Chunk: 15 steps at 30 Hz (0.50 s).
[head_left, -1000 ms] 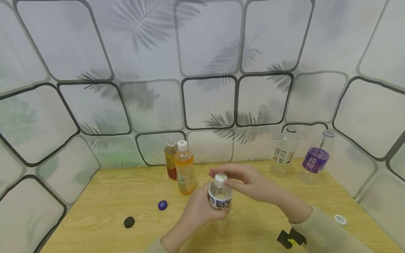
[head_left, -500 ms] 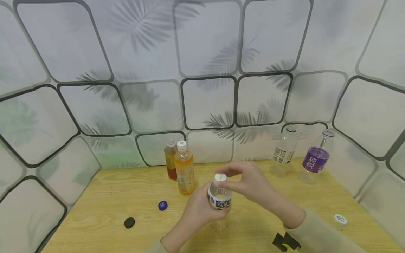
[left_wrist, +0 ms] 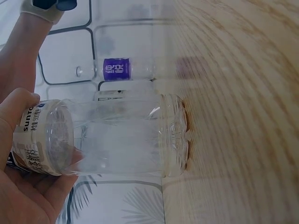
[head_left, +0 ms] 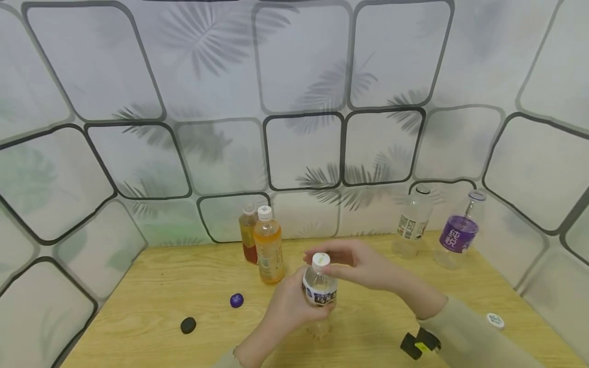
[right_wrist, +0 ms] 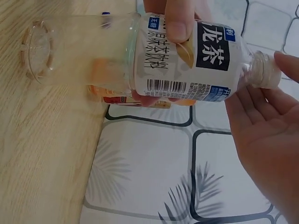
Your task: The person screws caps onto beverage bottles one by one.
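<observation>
A clear plastic drink bottle [head_left: 320, 289] with a white, black and blue label stands upright on the wooden table, its base at the tabletop in the left wrist view. My left hand [head_left: 294, 301] grips it round the label, the thumb lying across the front in the right wrist view. On top sits a white screw cap [head_left: 321, 261]. My right hand [head_left: 363, 263] holds this cap between the thumb and the fingers, with the thumb tip [right_wrist: 284, 59] at its side. The fingers reach behind the neck, partly hidden by the bottle.
An orange drink bottle [head_left: 269, 250] and an amber-red one [head_left: 247, 232] stand at back left. At back right are a clear bottle [head_left: 411, 227] and a purple-labelled bottle [head_left: 459, 233]. Loose caps are purple [head_left: 236, 300], black [head_left: 188, 325] and white [head_left: 495, 320]. Patterned walls [head_left: 303, 148] enclose the table.
My right hand's fingers bent in around the cap and its wrist drew back half a second ago; now they reach out straighter behind the cap. The left hand and bottle have barely moved.
</observation>
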Tool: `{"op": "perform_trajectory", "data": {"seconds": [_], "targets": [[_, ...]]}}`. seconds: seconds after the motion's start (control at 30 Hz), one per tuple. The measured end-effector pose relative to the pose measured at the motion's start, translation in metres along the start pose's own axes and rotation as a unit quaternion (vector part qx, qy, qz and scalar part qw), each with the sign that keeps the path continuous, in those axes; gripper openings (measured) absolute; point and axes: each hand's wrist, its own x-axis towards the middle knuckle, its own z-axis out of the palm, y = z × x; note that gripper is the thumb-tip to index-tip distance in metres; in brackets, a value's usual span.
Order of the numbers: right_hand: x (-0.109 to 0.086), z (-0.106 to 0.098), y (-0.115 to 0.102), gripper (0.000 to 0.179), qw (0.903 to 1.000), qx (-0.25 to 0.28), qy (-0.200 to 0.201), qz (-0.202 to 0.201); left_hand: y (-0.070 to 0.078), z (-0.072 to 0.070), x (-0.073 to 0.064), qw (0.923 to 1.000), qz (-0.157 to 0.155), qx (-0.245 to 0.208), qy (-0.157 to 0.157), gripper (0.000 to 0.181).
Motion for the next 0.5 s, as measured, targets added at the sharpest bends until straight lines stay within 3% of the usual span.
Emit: {"op": "perform_trajectory", "data": {"seconds": [0.1,0.2,0.5], "targets": [[0.0008,-0.0017,0.0026,0.037,0.9989,0.039,-0.028,0.0,-0.0003,-0.0005,-0.0001,1.0,0.001,-0.006,-0.004,0.066],[0.0017,-0.0019,0.0037,0.036,0.9985,0.045,-0.032,0.001,-0.0006,-0.0014,-0.0004,1.0,0.0,-0.007,-0.005,0.066],[0.0013,0.0024,0.0054,0.037,0.9982,0.049,0.017,0.03,-0.0008,-0.001,-0.0006,0.9999,-0.007,-0.009,-0.006,0.064]]}}
